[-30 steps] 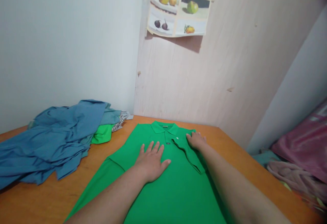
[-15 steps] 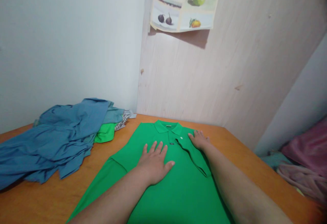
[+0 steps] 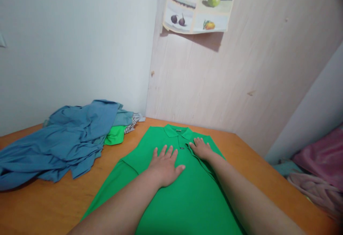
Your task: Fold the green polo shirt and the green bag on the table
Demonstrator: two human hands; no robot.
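A green polo shirt lies spread out on the orange-brown table, its collar at the far end. My left hand rests flat on the chest of the shirt, fingers spread. Palm down, my right hand lies on the shirt's right side below the shoulder, near the sleeve's folded edge, with its fingers apart. The sleeve on that side is turned in over the body, partly covered by my right forearm. Neither hand grips any cloth.
A heap of blue clothes lies at the left, with a bright green cloth and a striped cloth beside it. Walls stand behind the table, with a fruit picture on one. Pink fabric lies at the far right.
My right hand has moved left across the shirt, from its outer edge at the shoulder to beside the chest. My left hand stays on the chest. The view has shifted slightly.
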